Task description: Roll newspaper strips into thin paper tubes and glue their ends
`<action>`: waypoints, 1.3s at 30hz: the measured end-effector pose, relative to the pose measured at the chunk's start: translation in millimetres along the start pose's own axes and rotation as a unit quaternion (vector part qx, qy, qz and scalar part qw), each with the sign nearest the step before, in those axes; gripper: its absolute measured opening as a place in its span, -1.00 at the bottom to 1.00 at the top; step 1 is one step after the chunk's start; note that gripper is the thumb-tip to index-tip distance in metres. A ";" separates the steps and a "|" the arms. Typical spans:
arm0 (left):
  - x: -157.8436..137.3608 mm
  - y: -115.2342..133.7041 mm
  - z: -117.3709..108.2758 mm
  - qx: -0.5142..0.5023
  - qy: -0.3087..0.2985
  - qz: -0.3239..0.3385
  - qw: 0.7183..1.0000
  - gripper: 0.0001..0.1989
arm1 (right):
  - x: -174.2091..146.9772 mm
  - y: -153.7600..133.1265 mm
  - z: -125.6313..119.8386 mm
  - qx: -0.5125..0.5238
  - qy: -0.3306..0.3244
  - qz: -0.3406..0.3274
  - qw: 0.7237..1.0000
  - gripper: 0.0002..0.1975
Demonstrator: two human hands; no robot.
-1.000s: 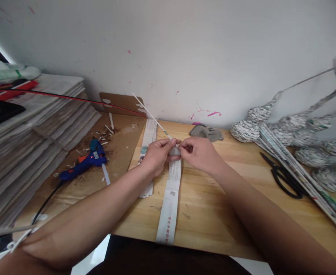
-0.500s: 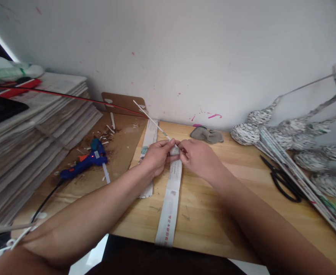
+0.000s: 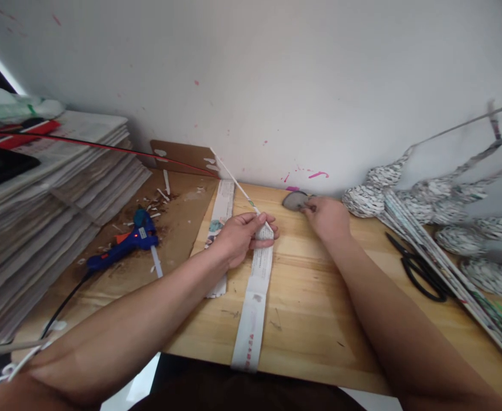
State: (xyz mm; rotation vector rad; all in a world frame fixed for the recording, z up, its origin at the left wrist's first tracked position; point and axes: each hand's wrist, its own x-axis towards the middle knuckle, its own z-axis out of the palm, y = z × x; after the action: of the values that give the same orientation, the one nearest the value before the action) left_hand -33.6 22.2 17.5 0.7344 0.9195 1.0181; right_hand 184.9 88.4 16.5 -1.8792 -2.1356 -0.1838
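My left hand (image 3: pixel 238 237) pinches a long strip of newspaper (image 3: pixel 251 319) whose upper part is rolled into a thin paper stick (image 3: pixel 234 178). The stick slants up and left from my fingers toward the wall. The strip's flat tail runs down to the table's front edge. My right hand (image 3: pixel 330 217) is away from the strip, its fingers closed on the right part of a grey cloth (image 3: pixel 294 200) by the wall; the fingers partly hide it. More newspaper strips (image 3: pixel 222 208) lie stacked behind my left hand.
At left, a blue glue gun (image 3: pixel 125 245) with a lit red light rests on a cardboard sheet (image 3: pixel 182 211) among scraps, beside a tall newspaper stack (image 3: pixel 75 171). On the right are black scissors (image 3: pixel 422 277), a bundle of paper sticks (image 3: pixel 430 251) and several woven paper pieces (image 3: pixel 364 201).
My right hand has let go of the paper roll and moved right to the grey cloth. My left hand keeps hold of the strip, and the stick's tip has shifted slightly right.
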 end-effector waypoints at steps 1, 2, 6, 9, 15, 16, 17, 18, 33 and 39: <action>-0.6 -1.0 0.0 0.007 -0.009 -0.006 1.000 -0.81 | -1.2 -5.3 -5.0 0.029 0.012 0.007 0.999 -0.70; -1.1 -1.9 -0.1 0.014 -0.021 -0.014 1.000 -0.80 | -2.7 -12.0 -10.6 0.072 0.021 0.002 0.997 -0.67; -3.3 -4.9 0.2 0.054 -0.074 -0.031 0.995 -0.75 | -11.3 -44.4 -29.4 0.368 -0.086 -0.073 0.923 -0.62; -4.5 -5.8 0.8 0.086 -0.107 -0.030 0.990 -0.71 | -18.0 -60.6 -31.6 0.550 -0.264 -0.042 0.791 -0.55; -7.6 -6.6 1.7 0.117 -0.126 -0.041 0.984 -0.70 | -20.6 -63.5 -23.8 0.635 -0.259 0.031 0.727 -0.63; -8.1 -6.7 2.0 0.121 -0.128 -0.043 0.983 -0.70 | -20.1 -63.6 -23.3 0.639 -0.252 0.035 0.726 -0.64; -8.6 -6.8 2.2 0.123 -0.131 -0.046 0.983 -0.70 | -19.6 -64.1 -23.1 0.642 -0.246 0.040 0.725 -0.65; -9.0 -7.0 2.3 0.126 -0.133 -0.048 0.982 -0.71 | -19.2 -64.8 -23.1 0.645 -0.240 0.045 0.724 -0.66; -8.9 -11.2 0.5 0.160 -0.158 -0.053 0.973 -0.74 | -16.4 -61.4 -29.2 0.670 -0.235 0.073 0.700 -0.68; -10.3 -11.0 2.0 0.163 -0.153 -0.054 0.973 -0.73 | -15.8 -59.4 -31.5 0.650 -0.276 0.034 0.708 -0.67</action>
State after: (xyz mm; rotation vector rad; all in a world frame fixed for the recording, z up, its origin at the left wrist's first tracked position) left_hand -30.1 8.5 12.0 1.0727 0.8532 0.6402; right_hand 132.2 56.1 47.4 -1.0759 -1.5311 1.6299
